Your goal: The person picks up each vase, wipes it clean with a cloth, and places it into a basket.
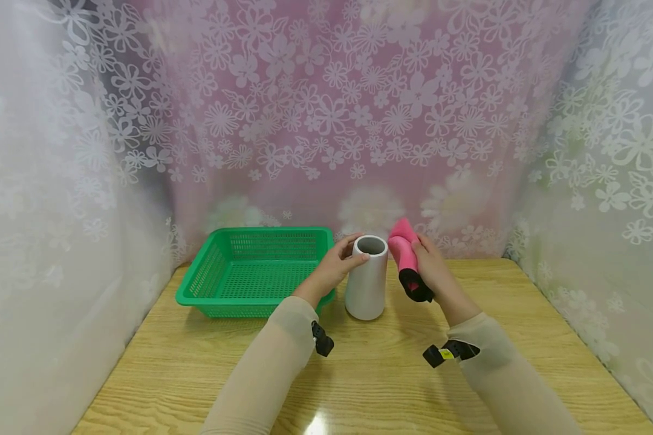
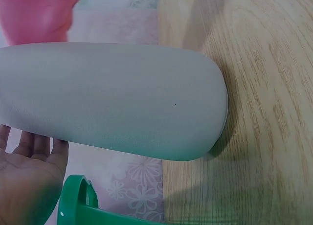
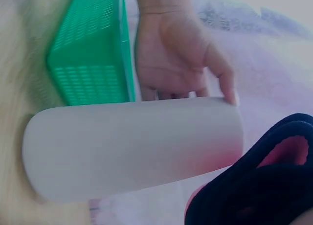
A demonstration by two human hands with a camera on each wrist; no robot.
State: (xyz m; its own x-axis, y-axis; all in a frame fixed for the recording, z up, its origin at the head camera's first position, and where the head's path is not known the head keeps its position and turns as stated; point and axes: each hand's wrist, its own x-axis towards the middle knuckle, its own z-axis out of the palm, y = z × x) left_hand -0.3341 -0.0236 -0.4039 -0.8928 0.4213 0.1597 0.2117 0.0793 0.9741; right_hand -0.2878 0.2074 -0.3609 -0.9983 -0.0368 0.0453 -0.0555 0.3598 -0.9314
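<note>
A white tapered vase (image 1: 366, 287) stands upright on the table, its round mouth upward. My left hand (image 1: 334, 266) grips it near the top from the left, thumb at the front by the rim and fingers behind. In the right wrist view the thumb and fingertips of that hand (image 3: 178, 56) meet the vase's upper side. Just right of the vase, my right hand (image 1: 434, 269) holds a pink sock (image 1: 405, 251) with a black cuff, above the table. Its cuff opening (image 3: 288, 154) faces the right wrist camera, showing pink inside.
A green plastic basket (image 1: 196, 275) with perforated walls sits on the wooden table (image 1: 370, 374), left of the vase. A flower-patterned curtain (image 1: 326, 121) hangs behind the table, and pale curtains flank both sides.
</note>
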